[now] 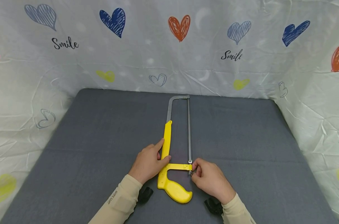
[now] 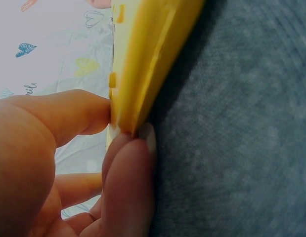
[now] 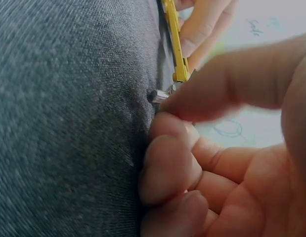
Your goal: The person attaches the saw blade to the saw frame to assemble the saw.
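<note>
At the near end of the blade (image 1: pixel 189 130), the right hand (image 1: pixel 209 180) pinches a small metal nut (image 1: pixel 190 173) between thumb and index finger; the right wrist view shows this metal piece (image 3: pixel 159 95) just at the fingertips (image 3: pixel 202 98), with the other fingers curled below it and resting on the cloth. The nut sits at the corner where the blade meets the yellow crossbar (image 1: pixel 176 166) of the hacksaw (image 1: pixel 167 146). On the other side, the left hand (image 1: pixel 148 163) holds the yellow frame: the thumb presses on the crossbar and the index finger lies along the long yellow bar, and in the left wrist view the fingertips (image 2: pixel 135 148) squeeze the yellow plastic (image 2: pixel 143 59) from two sides. The hacksaw lies flat in the middle of the grey mat (image 1: pixel 242 140), with its yellow handle (image 1: pixel 175 189) toward the person and its metal bow (image 1: pixel 176 101) pointing to the far edge. Both hands are close together, separated only by the crossbar. Beige sleeves (image 1: pixel 119 202) cover the forearms, and a black strap piece (image 1: pixel 144 194) is visible at each wrist. Around the mat stands a white cloth (image 1: pixel 169 56) with coloured hearts and the word "Smile". Nothing lies between the hands and the saw.
</note>
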A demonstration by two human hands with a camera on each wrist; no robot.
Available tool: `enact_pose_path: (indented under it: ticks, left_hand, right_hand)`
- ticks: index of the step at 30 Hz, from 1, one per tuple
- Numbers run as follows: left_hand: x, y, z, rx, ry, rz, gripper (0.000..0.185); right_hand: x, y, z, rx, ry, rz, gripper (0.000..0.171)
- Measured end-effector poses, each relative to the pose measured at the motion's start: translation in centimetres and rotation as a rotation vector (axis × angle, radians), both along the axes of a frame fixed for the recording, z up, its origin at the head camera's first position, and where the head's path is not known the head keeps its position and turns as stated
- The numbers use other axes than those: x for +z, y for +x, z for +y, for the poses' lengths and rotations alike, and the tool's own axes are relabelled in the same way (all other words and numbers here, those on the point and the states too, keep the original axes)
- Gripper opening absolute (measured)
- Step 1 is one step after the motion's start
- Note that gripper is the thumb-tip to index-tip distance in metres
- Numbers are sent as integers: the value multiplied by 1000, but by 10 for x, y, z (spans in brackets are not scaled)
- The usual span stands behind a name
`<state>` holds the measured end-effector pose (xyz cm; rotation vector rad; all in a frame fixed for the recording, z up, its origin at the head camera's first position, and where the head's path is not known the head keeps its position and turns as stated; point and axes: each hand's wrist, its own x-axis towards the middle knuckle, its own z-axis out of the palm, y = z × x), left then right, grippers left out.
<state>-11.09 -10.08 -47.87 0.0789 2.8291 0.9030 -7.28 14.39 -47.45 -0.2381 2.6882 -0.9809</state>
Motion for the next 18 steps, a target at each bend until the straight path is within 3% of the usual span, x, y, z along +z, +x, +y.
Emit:
enact_pose_path:
  ticks: [4, 9, 18]
  left_hand:
    - [0, 1, 0, -2, -5, 0, 83]
    - [0, 1, 0, 2, -14, -1, 82]
    - [2, 1, 1, 2, -5, -3, 82]
  right_hand:
    - [1, 0, 0, 18, -3, -39, 21]
    - [-1, 0, -2, -21, 8, -64, 34]
    - [-1, 0, -2, -39, 5, -50, 26]
